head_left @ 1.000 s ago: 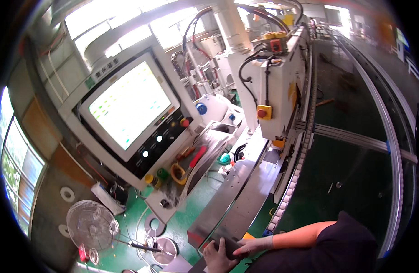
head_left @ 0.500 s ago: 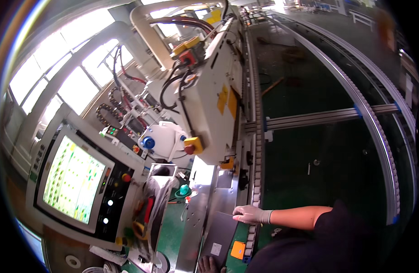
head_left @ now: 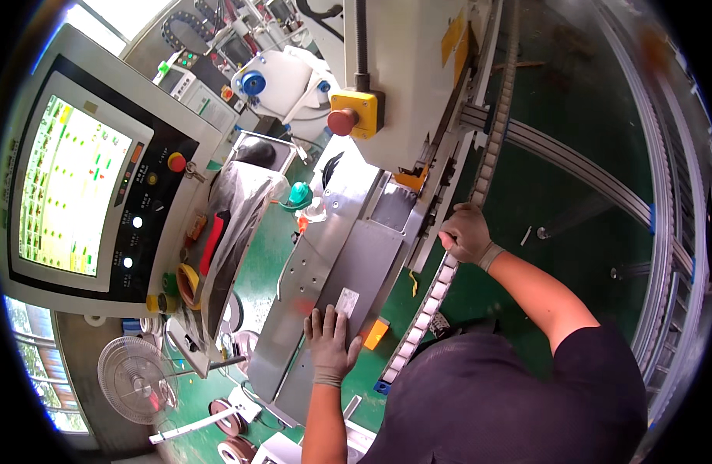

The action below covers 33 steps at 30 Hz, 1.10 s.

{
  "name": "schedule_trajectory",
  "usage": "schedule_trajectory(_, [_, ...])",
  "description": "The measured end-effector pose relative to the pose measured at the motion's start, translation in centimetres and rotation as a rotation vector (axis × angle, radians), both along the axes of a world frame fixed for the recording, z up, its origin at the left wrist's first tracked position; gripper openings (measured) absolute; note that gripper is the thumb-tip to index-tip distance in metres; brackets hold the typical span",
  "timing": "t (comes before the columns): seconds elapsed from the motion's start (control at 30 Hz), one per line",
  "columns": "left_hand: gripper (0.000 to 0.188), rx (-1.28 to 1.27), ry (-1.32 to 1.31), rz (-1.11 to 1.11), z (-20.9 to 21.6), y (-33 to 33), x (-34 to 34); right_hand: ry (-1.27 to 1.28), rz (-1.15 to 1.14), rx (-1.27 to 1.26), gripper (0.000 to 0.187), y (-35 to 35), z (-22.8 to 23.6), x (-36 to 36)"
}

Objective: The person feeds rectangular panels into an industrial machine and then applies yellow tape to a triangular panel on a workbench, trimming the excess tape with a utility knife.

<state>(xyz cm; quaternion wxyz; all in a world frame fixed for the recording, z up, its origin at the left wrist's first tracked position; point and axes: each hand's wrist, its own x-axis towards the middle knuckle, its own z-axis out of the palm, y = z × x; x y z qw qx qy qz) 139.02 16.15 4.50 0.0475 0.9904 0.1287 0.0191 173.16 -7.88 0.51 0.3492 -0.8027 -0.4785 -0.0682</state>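
Note:
A long dark grey panel [head_left: 363, 267] with a white label [head_left: 346, 302] lies along the metal machine bed [head_left: 313, 267]. My left hand [head_left: 330, 348], in a grey glove, rests flat on the panel just below the label, fingers stretched out. To the right, my gloved right hand [head_left: 469, 234] is closed over the roller rail [head_left: 487, 166], its fingers curled and partly hidden. The far end of the panel reaches towards the pale machine housing [head_left: 398, 85].
At left stands a control panel with a lit screen [head_left: 73, 185]. Beside the bed is a tray with a red-handled tool [head_left: 214, 243] and a tape roll [head_left: 188, 284]. A red stop button [head_left: 343, 122] juts from the housing. A fan [head_left: 138, 380] stands lower left; aluminium rails [head_left: 580, 158] cross at right.
My view has turned down and closer. The right hand has left the panel's edge for the roller rail. My left hand, earlier at the lower edge, now shows fully on the panel.

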Motion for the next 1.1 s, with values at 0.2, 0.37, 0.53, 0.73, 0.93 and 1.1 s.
schedule_trajectory(0.2, [0.067, 0.023, -0.008, 0.077, -0.5, -1.0, 2.8, -0.034, 0.068, 0.108, 0.018, 0.6, -0.4, -0.1])
schedule_trajectory(0.37, [0.068, -0.010, 0.008, 0.110, 0.1, -2.3, 9.5, -0.041, 0.008, 0.237, 0.015, -0.3, -1.1, 0.2])
schedule_trajectory(0.53, [0.068, 0.010, -0.097, 0.106, -0.8, -3.2, 17.9, -0.032, 0.049, 0.208, 0.019, 0.3, -1.2, 0.2])
schedule_trajectory(0.73, [0.085, -0.080, -0.195, 0.188, -1.3, -3.7, 24.8, -0.054, 0.050, 0.176, 0.023, 0.5, -0.7, 0.2])
schedule_trajectory(0.93, [0.079, -0.111, -0.271, 0.337, -3.4, -2.1, 19.4, -0.085, 0.034, 0.176, 0.025, 0.7, -0.6, 0.3])
schedule_trajectory(1.1, [0.068, -0.178, -0.210, 0.305, -2.3, -0.6, 5.9, -0.076, 0.061, 0.032, 0.026, 1.6, -1.3, -0.3])
